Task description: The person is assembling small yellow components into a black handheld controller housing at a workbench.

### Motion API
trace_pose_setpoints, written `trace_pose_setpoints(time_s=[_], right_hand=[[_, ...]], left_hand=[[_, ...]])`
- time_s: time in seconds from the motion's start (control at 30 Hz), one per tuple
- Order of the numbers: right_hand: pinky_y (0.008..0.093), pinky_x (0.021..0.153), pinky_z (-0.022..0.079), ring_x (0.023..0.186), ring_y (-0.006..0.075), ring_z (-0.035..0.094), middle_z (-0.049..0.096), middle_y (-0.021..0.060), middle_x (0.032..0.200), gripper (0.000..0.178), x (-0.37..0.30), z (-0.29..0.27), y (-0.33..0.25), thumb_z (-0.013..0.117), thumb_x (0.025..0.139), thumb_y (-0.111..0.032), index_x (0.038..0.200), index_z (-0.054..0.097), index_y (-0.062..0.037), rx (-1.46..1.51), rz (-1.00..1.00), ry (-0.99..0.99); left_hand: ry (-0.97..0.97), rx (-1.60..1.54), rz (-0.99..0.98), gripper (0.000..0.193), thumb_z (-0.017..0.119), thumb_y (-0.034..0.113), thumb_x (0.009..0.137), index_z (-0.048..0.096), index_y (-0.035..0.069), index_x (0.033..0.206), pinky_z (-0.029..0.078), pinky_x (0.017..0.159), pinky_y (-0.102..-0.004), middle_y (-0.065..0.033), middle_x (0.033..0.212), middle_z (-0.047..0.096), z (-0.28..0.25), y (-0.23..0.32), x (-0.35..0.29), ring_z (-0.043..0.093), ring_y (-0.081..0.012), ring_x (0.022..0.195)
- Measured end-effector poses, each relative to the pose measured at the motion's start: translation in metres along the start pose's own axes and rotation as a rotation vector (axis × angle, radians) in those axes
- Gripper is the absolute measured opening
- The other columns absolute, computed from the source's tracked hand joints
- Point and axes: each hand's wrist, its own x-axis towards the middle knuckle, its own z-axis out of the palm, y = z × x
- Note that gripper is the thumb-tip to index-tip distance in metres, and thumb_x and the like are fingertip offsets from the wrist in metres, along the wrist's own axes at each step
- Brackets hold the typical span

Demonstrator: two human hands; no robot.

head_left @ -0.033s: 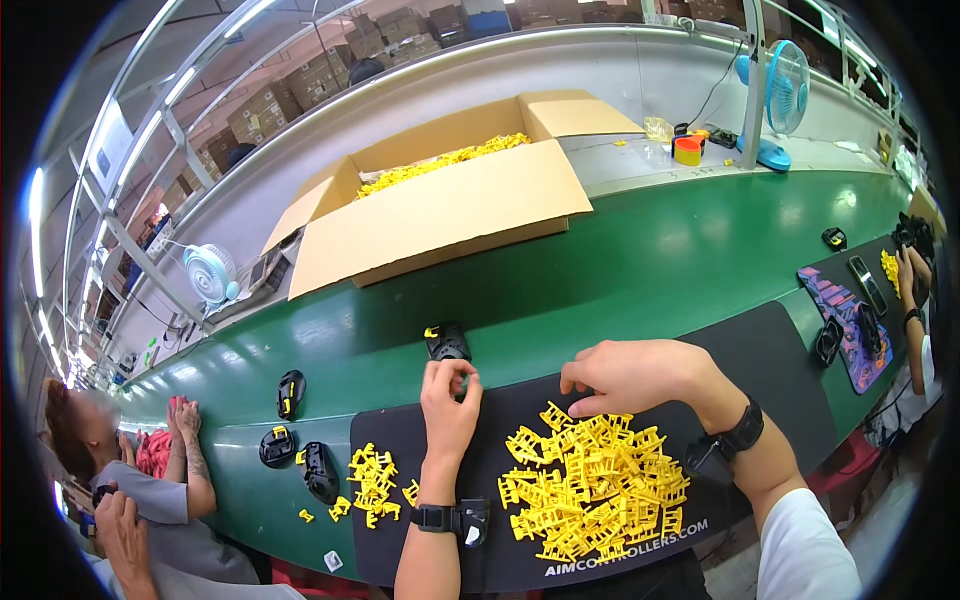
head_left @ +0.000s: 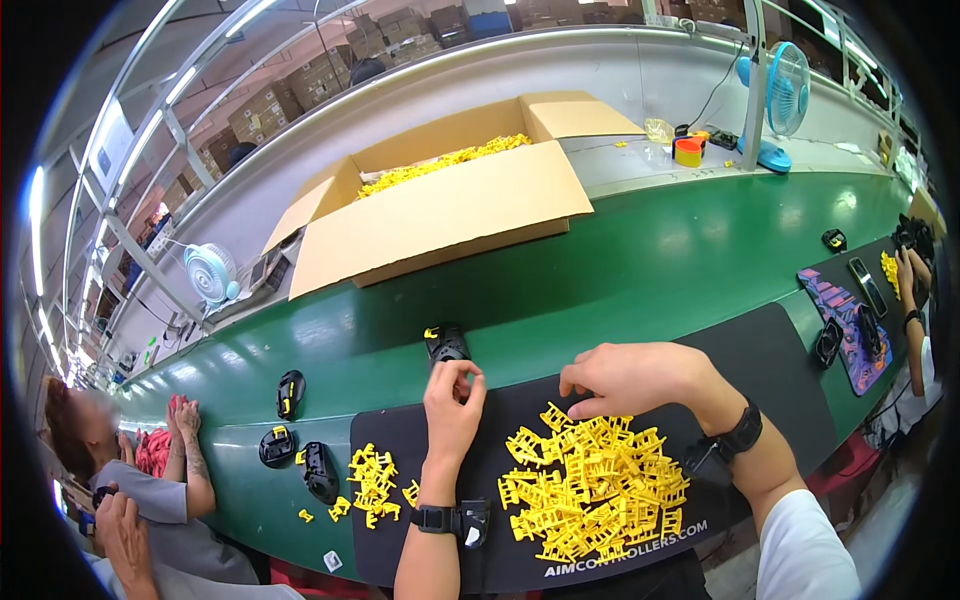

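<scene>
On a black mat [head_left: 740, 350] lies a large heap of small yellow plastic clips [head_left: 600, 490]. My right hand [head_left: 640, 380] hovers over the heap's far edge, thumb and fingers apart, with nothing visible between them. Left of the heap, my left hand [head_left: 452, 405] is raised with its fingertips pinched together; whatever they may hold is hidden. Just beyond its fingers sits a black moulded plastic shell [head_left: 446, 343] with a yellow piece on it. A smaller pile of yellow clips [head_left: 372, 485] lies to the left of my left forearm.
Several black shells with yellow pieces, one a black shell [head_left: 318, 472], lie on the green bench [head_left: 660, 265] at left. A cardboard box [head_left: 440, 220] of yellow parts stands at the back. Co-workers sit at both sides; a blue fan [head_left: 788, 90] stands back right.
The fingers of my left hand have curled closer together and shifted slightly. My right hand has stayed almost in place over the heap.
</scene>
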Motion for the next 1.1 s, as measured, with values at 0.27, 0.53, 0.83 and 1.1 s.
trace_pose_setpoints(time_s=[0.27,0.53,0.83,1.1], right_hand=[[0.0448,0.082,0.053,0.095,0.0364,0.066,0.065,0.0176,0.096,0.024,0.031,0.032,0.005,0.069,0.09,-0.018,0.109,0.066,-0.0035,0.03,-0.179,0.041],[0.0433,0.087,0.051,0.1,0.0366,0.062,0.062,0.0178,0.103,0.02,0.036,0.039,0.017,0.07,0.083,-0.007,0.101,0.065,-0.0012,0.075,-0.111,0.14],[0.0352,0.067,0.055,0.074,0.0272,0.071,0.071,0.0155,0.081,0.02,0.038,0.024,0.016,0.073,0.09,-0.013,0.099,0.062,0.0017,0.33,-0.093,0.361],[0.0368,0.07,0.055,0.077,0.0284,0.071,0.072,0.0158,0.086,0.021,0.042,0.029,0.017,0.071,0.09,-0.012,0.105,0.063,0.0009,0.325,-0.118,0.396]], left_hand=[[-0.437,-0.249,-0.148,0.007,0.067,0.002,0.092,0.063,0.003,0.097,0.035,0.058,-0.0178,0.0072,0.075,0.051,0.009,0.035,-0.011,0.045,0.0003,0.066],[-0.471,-0.297,-0.148,0.009,0.067,0.003,0.091,0.062,0.001,0.097,0.037,0.058,-0.0165,0.0061,0.077,0.056,0.015,0.025,-0.014,0.048,0.0015,0.068],[-0.462,-0.33,-0.168,0.031,0.077,0.002,0.085,0.059,0.002,0.11,0.036,0.056,-0.0162,0.0015,0.087,0.06,0.014,0.041,-0.011,0.051,0.0002,0.067],[-0.424,-0.4,-0.193,0.037,0.079,0.004,0.085,0.056,0.0,0.114,0.046,0.06,-0.0199,-0.0053,0.098,0.066,0.017,0.027,-0.015,0.061,-0.0044,0.072]])
